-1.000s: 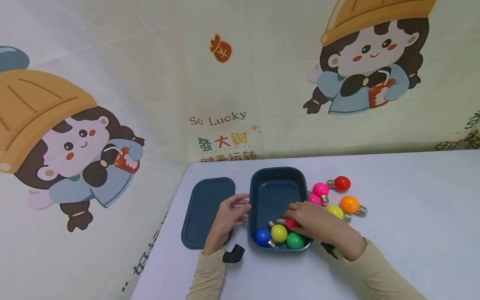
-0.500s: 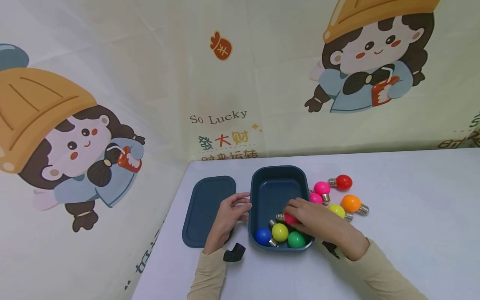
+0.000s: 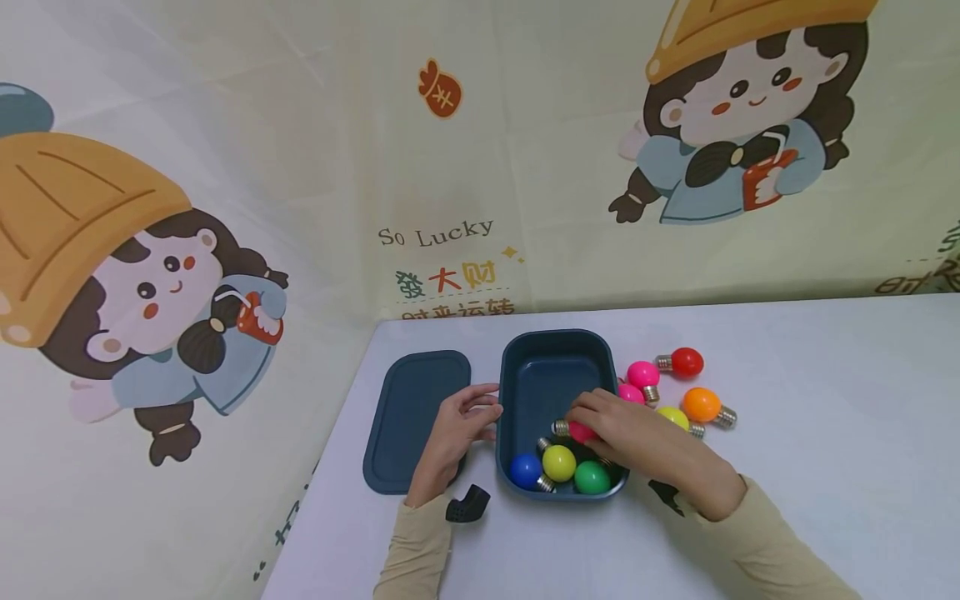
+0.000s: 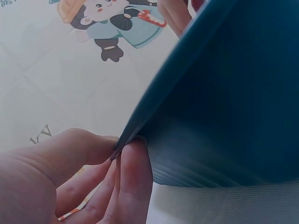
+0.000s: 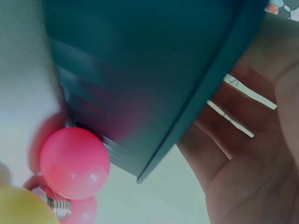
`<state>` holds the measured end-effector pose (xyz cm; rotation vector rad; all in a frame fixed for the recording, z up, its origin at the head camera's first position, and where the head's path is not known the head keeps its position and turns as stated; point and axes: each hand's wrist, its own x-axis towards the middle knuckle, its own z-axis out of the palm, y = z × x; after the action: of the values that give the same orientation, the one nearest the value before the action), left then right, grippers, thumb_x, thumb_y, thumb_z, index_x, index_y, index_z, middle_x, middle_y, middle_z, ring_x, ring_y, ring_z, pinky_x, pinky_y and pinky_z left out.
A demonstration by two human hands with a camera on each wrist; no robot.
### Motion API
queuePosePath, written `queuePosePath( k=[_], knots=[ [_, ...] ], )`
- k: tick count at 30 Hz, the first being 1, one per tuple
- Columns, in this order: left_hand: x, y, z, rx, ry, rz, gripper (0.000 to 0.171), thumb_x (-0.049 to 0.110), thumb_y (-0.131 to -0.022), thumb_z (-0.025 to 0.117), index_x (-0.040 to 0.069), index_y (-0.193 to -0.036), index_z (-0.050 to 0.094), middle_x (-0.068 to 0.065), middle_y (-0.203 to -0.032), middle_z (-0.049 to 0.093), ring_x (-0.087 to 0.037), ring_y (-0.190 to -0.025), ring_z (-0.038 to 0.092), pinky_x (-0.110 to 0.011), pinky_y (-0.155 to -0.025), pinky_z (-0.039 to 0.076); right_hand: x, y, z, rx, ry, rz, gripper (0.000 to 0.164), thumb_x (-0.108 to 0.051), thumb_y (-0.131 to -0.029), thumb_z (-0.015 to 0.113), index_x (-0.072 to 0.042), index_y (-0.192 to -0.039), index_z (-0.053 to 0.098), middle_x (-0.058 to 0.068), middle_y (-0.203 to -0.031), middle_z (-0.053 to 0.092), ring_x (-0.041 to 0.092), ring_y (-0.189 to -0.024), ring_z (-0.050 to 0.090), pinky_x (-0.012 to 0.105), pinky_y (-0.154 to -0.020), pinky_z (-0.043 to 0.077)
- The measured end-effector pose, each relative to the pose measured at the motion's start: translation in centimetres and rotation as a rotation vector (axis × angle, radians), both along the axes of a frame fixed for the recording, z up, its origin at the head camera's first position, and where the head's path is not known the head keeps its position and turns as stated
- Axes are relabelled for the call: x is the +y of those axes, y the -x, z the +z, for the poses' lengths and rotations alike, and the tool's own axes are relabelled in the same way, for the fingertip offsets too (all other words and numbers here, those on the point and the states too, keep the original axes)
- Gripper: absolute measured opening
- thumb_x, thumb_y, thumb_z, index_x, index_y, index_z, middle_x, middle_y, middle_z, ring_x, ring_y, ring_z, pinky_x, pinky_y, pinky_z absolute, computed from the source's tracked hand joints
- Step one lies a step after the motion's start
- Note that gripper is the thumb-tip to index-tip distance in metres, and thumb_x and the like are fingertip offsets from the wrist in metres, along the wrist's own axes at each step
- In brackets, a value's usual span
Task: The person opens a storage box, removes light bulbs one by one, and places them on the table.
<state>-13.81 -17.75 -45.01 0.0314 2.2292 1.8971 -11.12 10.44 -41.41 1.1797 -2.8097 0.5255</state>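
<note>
A dark blue container (image 3: 555, 375) stands on the table. My left hand (image 3: 457, 425) pinches its left rim, thumb and finger meeting at the edge in the left wrist view. Reaching over the right wall, my right hand (image 3: 626, 429) holds a reddish-pink light bulb (image 3: 580, 432) inside, metal base pointing left. The fingers partly cover that bulb. Along the near end of the container lie a blue bulb (image 3: 526, 471), a yellow bulb (image 3: 558, 463) and a green bulb (image 3: 592, 477). In the right wrist view, the container wall hides the right fingertips.
A flat dark blue lid (image 3: 416, 421) lies left of the container. To the right are two pink bulbs (image 3: 642, 373), a red bulb (image 3: 687, 362), an orange bulb (image 3: 701, 404) and another yellow bulb (image 3: 672, 417). A printed cloth (image 3: 570, 267) hangs behind the table.
Inside the container, my right hand and the reddish-pink bulb have shifted slightly away from me. My left hand stays at the left rim.
</note>
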Motion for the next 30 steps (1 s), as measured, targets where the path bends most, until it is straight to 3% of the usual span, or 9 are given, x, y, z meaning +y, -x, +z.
queuePosePath(
  k=[8,20,30],
  knots=[
    [-0.1,0.1,0.0,-0.004,-0.001,0.000,0.042,0.021,-0.092,0.071,0.009,-0.131,0.062,-0.015,-0.117,0.065,-0.017,-0.091,0.065,-0.028,-0.071,0.060,0.4,-0.1,0.6,-0.025,0.011,-0.014,0.037,-0.013,-0.080,0.082,-0.010,-0.115,0.069,0.005,-0.115,0.065,0.023,-0.108,0.061,0.030,-0.074,0.061],
    [0.1,0.2,-0.2,0.000,-0.006,-0.006,0.042,0.022,-0.092,0.072,0.009,-0.131,0.062,-0.014,-0.115,0.064,-0.018,-0.092,0.066,-0.030,-0.072,0.060,1.4,-0.4,1.1,0.075,0.014,-0.009,0.038,-0.009,-0.077,0.084,-0.010,-0.112,0.070,0.006,-0.114,0.065,0.024,-0.107,0.061,0.033,-0.077,0.061],
    [0.0,-0.1,-0.1,0.006,-0.006,-0.002,0.042,0.022,-0.092,0.071,0.009,-0.131,0.062,-0.013,-0.116,0.064,-0.018,-0.091,0.065,-0.029,-0.070,0.060,2.1,-0.6,1.5,0.071,0.049,-0.029,0.037,-0.007,-0.077,0.084,-0.009,-0.112,0.071,0.007,-0.115,0.065,0.025,-0.106,0.062,0.032,-0.077,0.061]
  ],
)
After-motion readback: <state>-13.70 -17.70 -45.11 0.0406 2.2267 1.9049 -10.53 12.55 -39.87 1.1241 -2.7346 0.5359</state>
